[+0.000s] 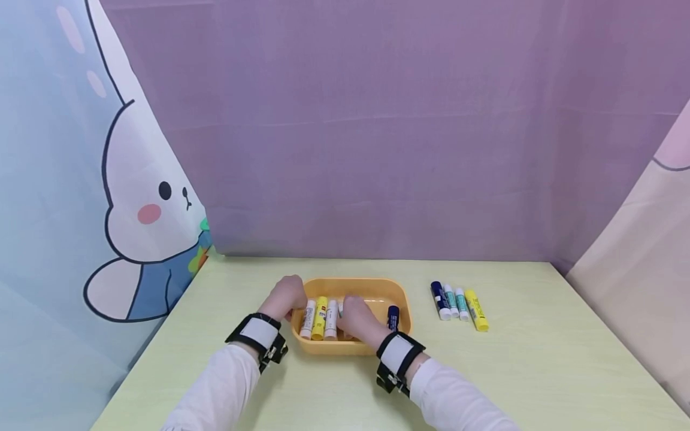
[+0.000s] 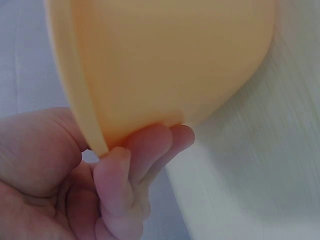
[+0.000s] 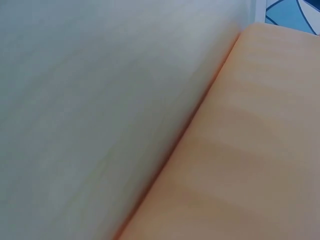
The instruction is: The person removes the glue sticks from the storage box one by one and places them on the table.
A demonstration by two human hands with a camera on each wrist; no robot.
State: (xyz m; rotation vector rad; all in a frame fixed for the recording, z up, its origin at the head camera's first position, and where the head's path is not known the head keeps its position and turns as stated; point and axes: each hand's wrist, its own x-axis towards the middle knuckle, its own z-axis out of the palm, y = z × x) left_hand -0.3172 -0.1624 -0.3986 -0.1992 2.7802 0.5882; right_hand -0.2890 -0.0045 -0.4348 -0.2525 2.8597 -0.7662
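A yellow-orange plastic tray [image 1: 353, 348] holds a row of glue sticks. At its left end lie a white glue stick [image 1: 308, 320], a yellow glue stick [image 1: 319, 319] and another white one. A navy glue stick [image 1: 393, 318] is at the right end. My left hand [image 1: 288, 294] grips the tray's left side; the left wrist view has the thumb inside the rim and the fingers under the outer wall. Reaching into the tray, my right hand [image 1: 360, 320] holds a white-and-teal glue stick [image 1: 341, 309], mostly covered by the hand. The right wrist view catches only the tray's outer wall and the tabletop.
Right of the tray, a navy glue stick [image 1: 441, 300], two white-and-teal glue sticks [image 1: 462, 304] and a yellow glue stick [image 1: 477, 310] lie side by side on the pale table [image 1: 539, 371]. A purple cloth [image 1: 377, 131] hangs behind the table.
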